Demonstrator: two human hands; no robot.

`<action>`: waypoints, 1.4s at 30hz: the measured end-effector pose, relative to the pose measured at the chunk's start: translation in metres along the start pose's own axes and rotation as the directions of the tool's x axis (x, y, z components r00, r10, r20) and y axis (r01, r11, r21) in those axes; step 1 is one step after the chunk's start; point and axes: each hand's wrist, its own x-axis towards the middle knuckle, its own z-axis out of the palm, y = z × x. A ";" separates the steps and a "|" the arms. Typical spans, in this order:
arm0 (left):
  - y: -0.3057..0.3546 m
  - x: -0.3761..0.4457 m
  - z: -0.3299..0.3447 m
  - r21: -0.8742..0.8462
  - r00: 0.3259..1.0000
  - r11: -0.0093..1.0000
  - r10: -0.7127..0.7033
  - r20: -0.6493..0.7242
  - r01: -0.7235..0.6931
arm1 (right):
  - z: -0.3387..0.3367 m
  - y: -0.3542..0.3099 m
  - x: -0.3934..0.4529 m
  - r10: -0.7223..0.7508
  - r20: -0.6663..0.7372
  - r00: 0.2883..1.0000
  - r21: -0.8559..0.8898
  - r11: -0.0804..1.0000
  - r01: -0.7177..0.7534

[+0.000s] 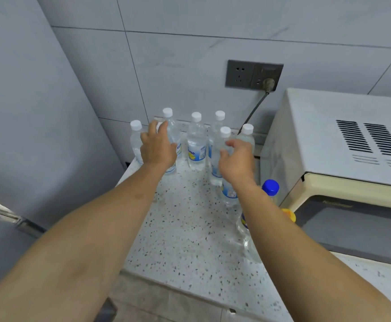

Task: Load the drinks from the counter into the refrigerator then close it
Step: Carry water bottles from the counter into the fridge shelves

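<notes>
Several clear drink bottles with white caps stand at the back of the speckled counter [185, 228]; one in the middle [196, 145] shows its blue and yellow label. My left hand [158, 147] reaches over the left bottles, fingers spread around one of them [173, 126], not closed on it. My right hand [235, 159] hovers at a front bottle [222, 145], fingers curled and apart, touching its shoulder. A bottle with a blue cap [270, 187] stands right under my right forearm. The grey refrigerator [27, 135] fills the left side.
A cream microwave [343, 140] stands on the right of the counter, its cord plugged into a grey wall socket [253, 74]. An orange cap [289, 214] peeks out beside my right forearm. Tiled wall behind the bottles.
</notes>
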 end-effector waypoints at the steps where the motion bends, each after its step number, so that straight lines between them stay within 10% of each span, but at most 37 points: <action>1: -0.001 -0.002 0.001 -0.013 1.000 1.000 0.006 -0.021 -0.006 | 0.001 0.002 -0.001 -0.009 0.008 1.000 -0.009 1.000 0.009; 17: -0.032 -0.125 -0.016 -0.540 0.972 0.842 -0.116 -0.205 -0.013 | 0.008 0.019 -0.067 -0.237 0.068 0.969 -0.009 0.971 0.238; 27: -0.054 -0.177 -0.034 -0.457 0.991 0.885 0.031 -0.131 -0.088 | 0.009 0.020 -0.109 -0.308 0.145 0.940 0.100 0.950 0.295; 42: -0.107 -0.200 0.039 -0.703 0.933 0.619 -0.167 0.318 0.350 | 0.066 0.075 -0.127 0.101 0.135 0.986 0.276 0.952 -0.135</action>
